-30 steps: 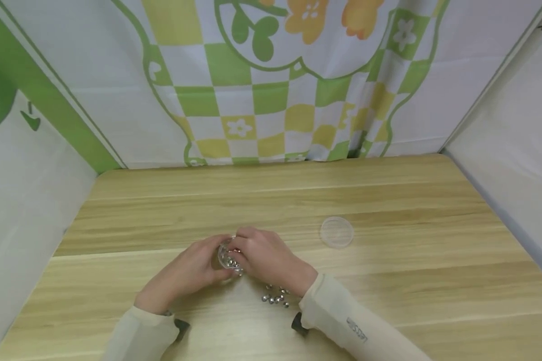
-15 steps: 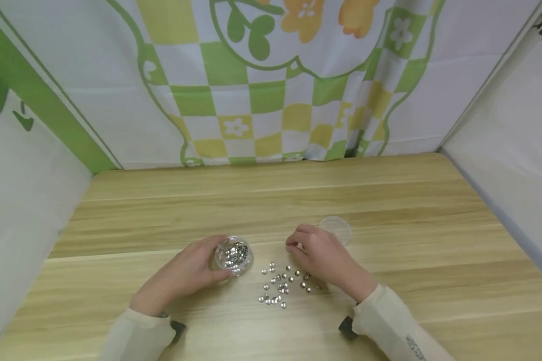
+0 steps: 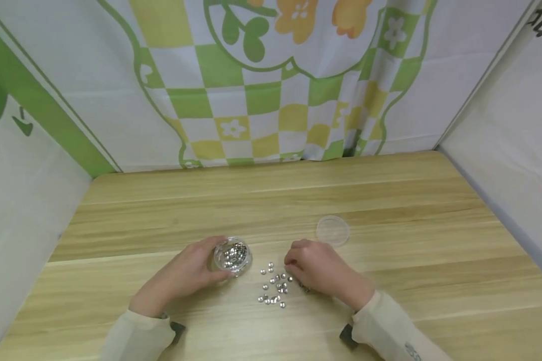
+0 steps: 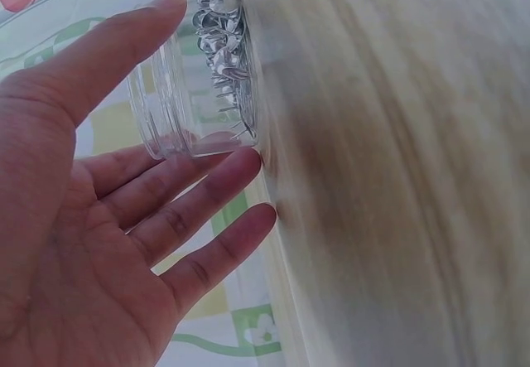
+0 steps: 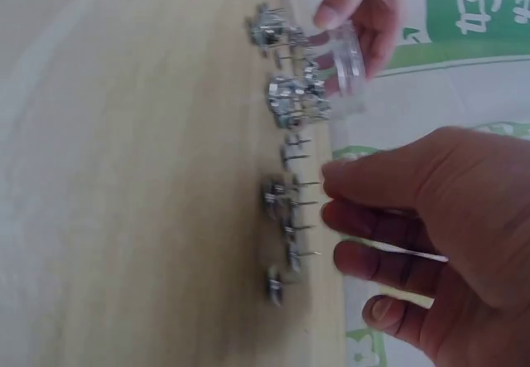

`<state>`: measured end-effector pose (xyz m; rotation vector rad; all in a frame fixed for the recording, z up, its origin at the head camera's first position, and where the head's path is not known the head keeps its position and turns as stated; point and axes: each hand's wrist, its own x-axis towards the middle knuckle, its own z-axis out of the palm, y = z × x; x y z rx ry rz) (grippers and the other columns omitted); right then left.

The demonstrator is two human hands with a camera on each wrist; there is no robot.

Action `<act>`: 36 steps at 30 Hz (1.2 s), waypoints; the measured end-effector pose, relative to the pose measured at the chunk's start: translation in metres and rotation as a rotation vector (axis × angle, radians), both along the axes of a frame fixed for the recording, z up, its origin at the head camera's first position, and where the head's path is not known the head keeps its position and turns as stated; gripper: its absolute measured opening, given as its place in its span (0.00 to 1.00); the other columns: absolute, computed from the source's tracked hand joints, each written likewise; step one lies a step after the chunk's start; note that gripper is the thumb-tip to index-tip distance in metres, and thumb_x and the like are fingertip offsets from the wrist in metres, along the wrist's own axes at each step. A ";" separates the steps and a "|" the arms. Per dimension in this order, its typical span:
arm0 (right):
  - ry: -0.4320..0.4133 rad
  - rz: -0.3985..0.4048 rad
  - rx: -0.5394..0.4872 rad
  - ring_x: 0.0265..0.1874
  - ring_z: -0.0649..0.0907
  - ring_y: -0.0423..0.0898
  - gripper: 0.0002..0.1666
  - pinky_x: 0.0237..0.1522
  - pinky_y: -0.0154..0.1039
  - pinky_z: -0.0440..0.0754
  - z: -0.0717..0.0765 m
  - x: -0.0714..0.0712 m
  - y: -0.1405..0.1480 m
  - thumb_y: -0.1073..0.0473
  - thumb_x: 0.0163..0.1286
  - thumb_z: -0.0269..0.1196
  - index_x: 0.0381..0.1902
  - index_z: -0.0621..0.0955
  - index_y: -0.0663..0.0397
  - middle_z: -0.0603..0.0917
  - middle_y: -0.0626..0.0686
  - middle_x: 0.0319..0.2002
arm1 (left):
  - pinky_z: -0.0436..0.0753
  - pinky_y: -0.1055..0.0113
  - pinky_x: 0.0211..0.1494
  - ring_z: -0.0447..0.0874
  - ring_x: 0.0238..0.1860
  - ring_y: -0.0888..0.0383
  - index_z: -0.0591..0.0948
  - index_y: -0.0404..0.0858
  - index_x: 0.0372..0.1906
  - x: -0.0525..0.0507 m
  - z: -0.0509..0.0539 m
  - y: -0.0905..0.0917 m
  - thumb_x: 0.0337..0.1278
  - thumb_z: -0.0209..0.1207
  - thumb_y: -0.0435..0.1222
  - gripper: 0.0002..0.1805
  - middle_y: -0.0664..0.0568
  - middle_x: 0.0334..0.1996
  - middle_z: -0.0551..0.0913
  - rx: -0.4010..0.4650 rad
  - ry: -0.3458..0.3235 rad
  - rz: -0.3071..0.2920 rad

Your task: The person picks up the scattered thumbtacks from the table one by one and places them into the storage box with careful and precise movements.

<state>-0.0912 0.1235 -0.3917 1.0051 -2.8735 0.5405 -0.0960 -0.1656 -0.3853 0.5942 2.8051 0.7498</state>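
My left hand [image 3: 189,271] holds a small clear jar [image 3: 247,262] upright on the table, thumb on one side and fingers on the other. Silver thumbtacks [image 4: 222,44] fill its lower part. Right of the jar, several loose thumbtacks [image 3: 273,288] lie scattered, heads down with pins pointing up in the right wrist view. Low over the right side of these hovers my right hand [image 3: 322,268], its thumb and fingertips close to the pins [image 5: 306,204]. No tack shows between those fingertips. Some tacks are partly hidden beneath this hand in the head view.
A clear round lid [image 3: 332,230] lies flat behind my right hand. The wooden table [image 3: 262,200] meets a checked cloth curtain [image 3: 262,100] at the back, with pale walls on both sides.
My right hand has left the jar's mouth, moved right to the scattered tacks and dipped slightly toward them. The left hand stays on the jar.
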 end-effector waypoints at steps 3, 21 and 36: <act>0.008 -0.012 0.036 0.27 0.80 0.36 0.03 0.32 0.31 0.82 -0.003 -0.001 -0.003 0.58 0.62 0.66 0.29 0.87 0.46 0.84 0.42 0.28 | 0.72 0.43 0.68 0.75 0.63 0.39 0.70 0.32 0.65 0.000 -0.001 0.000 0.46 0.71 0.50 0.44 0.37 0.62 0.76 0.004 -0.003 -0.001; 0.023 0.064 -0.025 0.30 0.82 0.37 0.05 0.34 0.29 0.82 0.028 -0.020 -0.046 0.56 0.66 0.64 0.35 0.86 0.47 0.86 0.43 0.33 | 0.74 0.44 0.67 0.77 0.61 0.41 0.70 0.32 0.65 0.000 -0.001 -0.005 0.46 0.70 0.52 0.44 0.38 0.61 0.77 -0.005 -0.012 -0.005; 0.150 0.175 -0.049 0.30 0.80 0.35 0.09 0.35 0.29 0.81 0.020 -0.022 -0.099 0.54 0.70 0.61 0.41 0.87 0.45 0.84 0.43 0.33 | 0.76 0.48 0.66 0.77 0.62 0.45 0.71 0.35 0.64 -0.003 0.000 -0.004 0.47 0.70 0.53 0.42 0.44 0.60 0.79 -0.006 -0.022 -0.025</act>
